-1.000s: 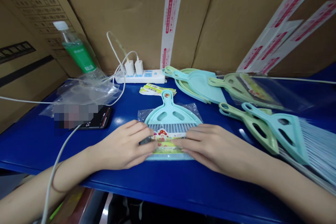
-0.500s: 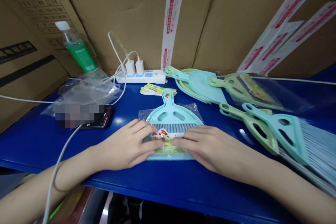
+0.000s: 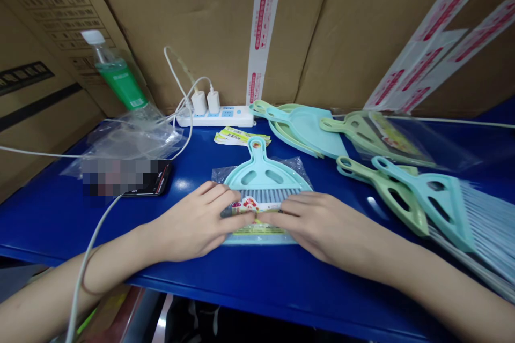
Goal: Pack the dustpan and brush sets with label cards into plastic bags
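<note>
A light-blue dustpan (image 3: 257,166) lies on the blue table with its handle pointing away from me. A hand brush with grey-blue bristles (image 3: 269,195) rests on it, and a clear plastic bag (image 3: 301,169) surrounds the set. Across the pan's lower part is a printed label card (image 3: 261,229). My left hand (image 3: 201,220) is closed at the left side of the bagged set, fingers bent. On the right side my right hand (image 3: 317,225) grips in the same way. One digit of each hand reaches inward over the card, the tips nearly meeting. Some fingertips are hidden.
Loose label cards (image 3: 241,136) lie behind the set. Stacked dustpans (image 3: 309,128), a bagged green set (image 3: 362,136) and several brushes (image 3: 434,203) are at right. A power strip (image 3: 237,116), bottle (image 3: 120,83), plastic bags (image 3: 129,139) and phone (image 3: 155,182) stand left and behind.
The inward-reaching digits have moved slightly closer together over the label card. Both hands stay at the sides of the bagged dustpan set, which has not visibly moved.
</note>
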Tool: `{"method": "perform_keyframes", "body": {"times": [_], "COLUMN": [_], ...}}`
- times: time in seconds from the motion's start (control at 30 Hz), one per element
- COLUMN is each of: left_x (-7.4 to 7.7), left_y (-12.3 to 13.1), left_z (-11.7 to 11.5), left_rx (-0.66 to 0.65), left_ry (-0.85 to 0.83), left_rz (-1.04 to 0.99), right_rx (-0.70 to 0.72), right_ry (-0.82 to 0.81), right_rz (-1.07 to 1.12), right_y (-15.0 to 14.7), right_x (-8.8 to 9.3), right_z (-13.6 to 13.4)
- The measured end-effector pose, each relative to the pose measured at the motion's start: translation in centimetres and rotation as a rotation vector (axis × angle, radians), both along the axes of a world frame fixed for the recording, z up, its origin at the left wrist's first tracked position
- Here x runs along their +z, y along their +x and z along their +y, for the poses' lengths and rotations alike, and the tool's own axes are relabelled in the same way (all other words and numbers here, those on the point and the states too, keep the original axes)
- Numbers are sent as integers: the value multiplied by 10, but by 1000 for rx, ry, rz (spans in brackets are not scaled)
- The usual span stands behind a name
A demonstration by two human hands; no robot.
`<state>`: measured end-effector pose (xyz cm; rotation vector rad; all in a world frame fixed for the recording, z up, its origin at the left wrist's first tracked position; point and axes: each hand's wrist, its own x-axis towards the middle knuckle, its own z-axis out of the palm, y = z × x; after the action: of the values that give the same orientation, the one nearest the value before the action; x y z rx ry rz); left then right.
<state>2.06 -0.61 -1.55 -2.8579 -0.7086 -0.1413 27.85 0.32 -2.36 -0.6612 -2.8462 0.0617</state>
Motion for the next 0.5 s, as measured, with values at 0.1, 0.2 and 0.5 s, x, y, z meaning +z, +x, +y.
{"method": "perform_keyframes", "body": {"times": [0.1, 0.2, 0.5], "left_x": [0, 1, -7], "left_y": [1, 1, -1], "left_z": [0, 0, 2], "left_rx": [-5, 12, -6], "left_ry": [3, -5, 19], "left_rz": [-15, -10, -33], "right_rx": [-12, -20, -31], "right_ry": [-19, -42, -56], "right_rz": [-6, -14, -5], "right_y": [2, 3, 3], "right_x": [2, 4, 6], "right_z": [1, 1, -1]}}
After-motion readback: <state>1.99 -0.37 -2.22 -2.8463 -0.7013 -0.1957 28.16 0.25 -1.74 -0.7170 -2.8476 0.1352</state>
